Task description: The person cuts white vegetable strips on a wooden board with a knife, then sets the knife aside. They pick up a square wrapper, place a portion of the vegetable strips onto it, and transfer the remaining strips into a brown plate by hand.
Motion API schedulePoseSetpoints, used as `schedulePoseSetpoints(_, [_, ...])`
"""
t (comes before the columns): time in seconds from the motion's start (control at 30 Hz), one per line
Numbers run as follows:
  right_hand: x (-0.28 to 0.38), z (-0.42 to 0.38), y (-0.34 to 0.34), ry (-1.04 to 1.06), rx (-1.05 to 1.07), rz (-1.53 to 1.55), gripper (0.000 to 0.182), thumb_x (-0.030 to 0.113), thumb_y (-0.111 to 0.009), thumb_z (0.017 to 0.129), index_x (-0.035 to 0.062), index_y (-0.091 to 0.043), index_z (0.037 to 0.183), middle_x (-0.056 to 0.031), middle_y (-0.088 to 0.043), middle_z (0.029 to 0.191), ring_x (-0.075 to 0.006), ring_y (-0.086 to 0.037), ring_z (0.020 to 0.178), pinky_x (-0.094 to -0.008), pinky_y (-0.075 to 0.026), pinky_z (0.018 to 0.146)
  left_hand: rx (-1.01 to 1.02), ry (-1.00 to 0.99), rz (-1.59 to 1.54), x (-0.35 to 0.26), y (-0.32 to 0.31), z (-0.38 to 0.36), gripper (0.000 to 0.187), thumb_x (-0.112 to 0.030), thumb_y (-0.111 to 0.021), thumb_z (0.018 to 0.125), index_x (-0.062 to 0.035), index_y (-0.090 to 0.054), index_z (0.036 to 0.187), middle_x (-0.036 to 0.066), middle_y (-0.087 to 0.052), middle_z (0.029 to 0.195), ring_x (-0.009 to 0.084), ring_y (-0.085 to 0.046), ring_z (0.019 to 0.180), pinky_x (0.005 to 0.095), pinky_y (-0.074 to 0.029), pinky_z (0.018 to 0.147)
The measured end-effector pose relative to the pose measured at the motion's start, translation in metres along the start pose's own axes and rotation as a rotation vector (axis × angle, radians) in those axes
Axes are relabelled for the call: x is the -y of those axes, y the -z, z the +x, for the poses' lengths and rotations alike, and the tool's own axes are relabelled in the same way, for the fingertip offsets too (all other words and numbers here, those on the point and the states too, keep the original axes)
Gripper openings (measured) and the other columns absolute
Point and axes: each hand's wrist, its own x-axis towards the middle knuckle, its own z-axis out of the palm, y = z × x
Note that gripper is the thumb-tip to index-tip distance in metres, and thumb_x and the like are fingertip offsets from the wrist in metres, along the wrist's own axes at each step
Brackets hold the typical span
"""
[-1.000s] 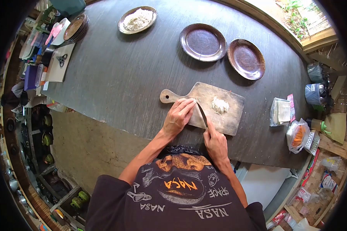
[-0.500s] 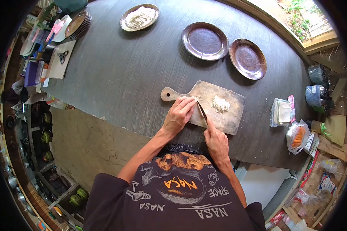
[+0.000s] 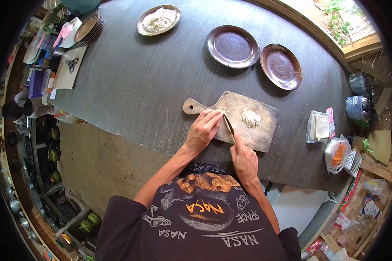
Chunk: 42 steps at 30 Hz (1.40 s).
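Note:
A wooden cutting board (image 3: 265,134) with a round-ended handle lies at a slant before me. My right hand (image 3: 245,161) grips a knife (image 3: 228,125), its dark blade reaching up to the fingertips of my left hand (image 3: 203,130). Those left fingers are bent and pressed together on the board near its handle; what they pinch is mostly hidden beneath them. Just past the fingertips lie a few thin pale strips (image 3: 224,110). A small heap of finely cut white strips (image 3: 251,118) rests farther right on the board.
Two brown plates (image 3: 233,46) (image 3: 281,66) stand beyond the board. A plate of white powder (image 3: 159,20) is at the back left, near stacked plates (image 3: 89,28) and scissors (image 3: 72,65). At right lie a bag of carrots (image 3: 337,154) and a clear packet (image 3: 319,126).
The view has shifted very slightly. Both hands, the knife and the heap of strips stay in nearly the same places on the board.

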Motion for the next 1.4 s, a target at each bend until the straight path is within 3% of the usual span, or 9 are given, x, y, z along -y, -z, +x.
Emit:
schedulePoseSetpoints(0.17, [-0.016, -0.005, -0.007, 0.085, -0.064, 0.096, 0.066, 0.012, -0.06, 0.098, 0.017, -0.041, 0.161, -0.0237, -0.069, 0.075, -0.0403, -0.07, 0.065, -0.053, -0.055, 0.064, -0.042, -0.021, -0.03, 0.0, -0.003, 0.0, 0.026, -0.002, -0.073, 0.091, 0.0035, -0.073, 0.117, 0.013, -0.073, 0.122, 0.0302, -0.067, 0.115, 0.0407, -0.055, 0.102])
schedulePoseSetpoints(0.6, [-0.003, 0.001, 0.003, 0.019, -0.005, -0.038, 0.063, 0.014, -0.062, 0.098, 0.0169, -0.044, 0.158, -0.0244, -0.07, 0.077, -0.0427, -0.07, 0.067, -0.0547, -0.055, 0.065, -0.014, 0.014, -0.042, -0.001, 0.0, 0.002, 0.027, -0.002, -0.072, 0.092, 0.0024, -0.073, 0.118, 0.013, -0.073, 0.122, 0.0296, -0.067, 0.116, 0.0406, -0.054, 0.103])
schedulePoseSetpoints(0.77, [-0.017, -0.006, -0.008, 0.089, -0.071, 0.086, 0.065, 0.014, -0.062, 0.098, 0.0167, -0.042, 0.16, -0.0243, -0.069, 0.075, -0.0425, -0.069, 0.066, -0.0547, -0.054, 0.065, -0.041, -0.013, -0.04, 0.001, -0.003, -0.001, 0.027, -0.003, -0.072, 0.092, 0.0021, -0.072, 0.119, 0.013, -0.073, 0.122, 0.0294, -0.067, 0.116, 0.0404, -0.054, 0.103])
schedulePoseSetpoints(1.0, [-0.001, 0.009, -0.006, 0.055, -0.041, 0.021, 0.065, 0.014, -0.062, 0.098, 0.0181, -0.043, 0.16, -0.0242, -0.069, 0.075, -0.0421, -0.07, 0.066, -0.054, -0.055, 0.064, -0.051, -0.005, -0.04, 0.001, -0.003, 0.0, 0.027, -0.003, -0.072, 0.092, 0.0022, -0.072, 0.118, 0.013, -0.073, 0.121, 0.0292, -0.067, 0.116, 0.0404, -0.054, 0.103])
schedulePoseSetpoints(1.07, [0.001, 0.009, -0.002, -0.001, 0.006, 0.009, 0.064, 0.011, -0.061, 0.097, 0.0166, -0.045, 0.159, -0.0274, -0.068, 0.081, -0.0455, -0.07, 0.072, -0.0553, -0.054, 0.069, -0.056, -0.011, -0.044, 0.001, -0.004, 0.0, 0.027, -0.003, -0.072, 0.092, 0.0024, -0.072, 0.119, 0.013, -0.073, 0.122, 0.0292, -0.067, 0.116, 0.0402, -0.054, 0.103])
schedulePoseSetpoints(1.17, [-0.002, 0.003, -0.002, 0.018, -0.007, 0.019, 0.065, 0.014, -0.062, 0.098, 0.0178, -0.042, 0.16, -0.0232, -0.069, 0.073, -0.0411, -0.07, 0.065, -0.0538, -0.055, 0.062, -0.012, 0.012, -0.039, -0.002, 0.0, 0.001, 0.031, -0.002, -0.072, 0.091, 0.0045, -0.071, 0.121, 0.014, -0.072, 0.124, 0.0302, -0.066, 0.118, 0.0398, -0.054, 0.105])
schedulePoseSetpoints(1.3, [-0.014, -0.004, -0.008, 0.068, -0.043, 0.031, 0.066, 0.014, -0.062, 0.098, 0.0162, -0.042, 0.16, -0.0229, -0.068, 0.073, -0.0414, -0.069, 0.064, -0.0535, -0.055, 0.062, -0.024, 0.009, -0.052, 0.001, -0.003, -0.002, 0.027, -0.003, -0.072, 0.092, 0.0025, -0.073, 0.119, 0.013, -0.073, 0.124, 0.0293, -0.067, 0.117, 0.0406, -0.054, 0.104])
schedulePoseSetpoints(1.4, [-0.004, 0.001, -0.003, 0.031, -0.023, 0.102, 0.063, 0.01, -0.061, 0.097, 0.0124, -0.045, 0.159, -0.0276, -0.068, 0.08, -0.0442, -0.069, 0.072, -0.0524, -0.053, 0.069, -0.026, -0.026, -0.037, 0.004, -0.003, -0.001, 0.03, -0.003, -0.072, 0.092, 0.0045, -0.071, 0.121, 0.014, -0.073, 0.124, 0.0301, -0.066, 0.118, 0.0392, -0.054, 0.105])
